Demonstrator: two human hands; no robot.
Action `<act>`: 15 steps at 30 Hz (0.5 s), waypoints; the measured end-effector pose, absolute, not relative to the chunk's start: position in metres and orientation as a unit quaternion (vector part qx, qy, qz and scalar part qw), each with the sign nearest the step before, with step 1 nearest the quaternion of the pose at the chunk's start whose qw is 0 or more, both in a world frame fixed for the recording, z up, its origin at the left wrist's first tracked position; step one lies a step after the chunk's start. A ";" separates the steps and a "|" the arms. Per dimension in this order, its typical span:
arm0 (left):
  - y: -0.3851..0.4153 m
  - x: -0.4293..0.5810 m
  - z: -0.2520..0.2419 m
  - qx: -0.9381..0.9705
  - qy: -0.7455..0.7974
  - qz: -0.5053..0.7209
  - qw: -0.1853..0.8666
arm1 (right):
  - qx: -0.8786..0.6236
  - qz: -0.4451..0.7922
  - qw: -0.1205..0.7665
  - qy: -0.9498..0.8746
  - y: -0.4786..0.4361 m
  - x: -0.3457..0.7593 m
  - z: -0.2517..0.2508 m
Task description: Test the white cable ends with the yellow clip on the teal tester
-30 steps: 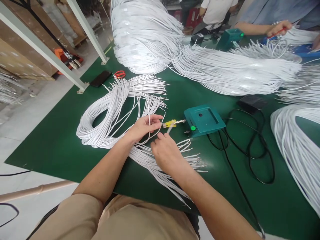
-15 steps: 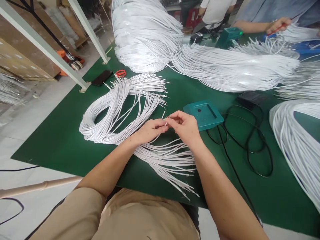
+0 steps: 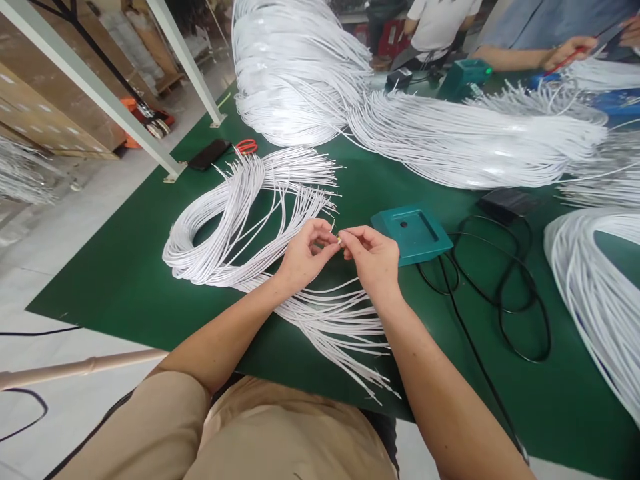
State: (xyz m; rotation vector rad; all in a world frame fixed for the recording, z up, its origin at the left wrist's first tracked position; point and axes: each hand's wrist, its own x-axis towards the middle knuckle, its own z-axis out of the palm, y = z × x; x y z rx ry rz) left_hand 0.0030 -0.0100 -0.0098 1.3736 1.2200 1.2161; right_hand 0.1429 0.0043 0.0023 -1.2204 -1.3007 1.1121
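Observation:
My left hand (image 3: pixel 310 252) and my right hand (image 3: pixel 373 252) meet over the table, fingertips nearly touching. Both are pinched on the end of a white cable (image 3: pixel 340 241), of which only a small pale tip shows between the fingers. Under my wrists a fan of loose white cable ends (image 3: pixel 340 327) spreads toward the table's front edge. These belong to a coiled bundle of white cables (image 3: pixel 193 243) lying left of my hands. Just right of my right hand sits a teal plastic device (image 3: pixel 413 233) with a recessed top.
A big stack of white cables (image 3: pixel 295 73) and a long bundle (image 3: pixel 475 140) lie at the back. Black cords (image 3: pixel 520 287) loop on the right beside another coil (image 3: pixel 590 287). A phone (image 3: pixel 210 154) and red-handled scissors (image 3: pixel 247 146) lie back left. Across the table, a co-worker's hand (image 3: pixel 575 52) holds a red-handled tool.
My left hand has lifted and turned, its fingers now more curled at the cable end. My right hand stays pinched close by. The camera view has shifted slightly.

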 end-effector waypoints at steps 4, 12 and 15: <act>-0.009 0.002 -0.014 0.554 0.484 0.495 0.463 | -0.456 0.549 0.504 -0.486 0.005 0.141 0.002; -0.002 -0.004 -0.013 0.523 0.400 0.478 0.581 | -0.368 0.720 0.455 -0.373 0.010 0.144 0.004; -0.002 -0.003 -0.012 0.526 0.390 0.452 0.605 | -0.366 0.731 0.442 -0.370 0.012 0.147 0.007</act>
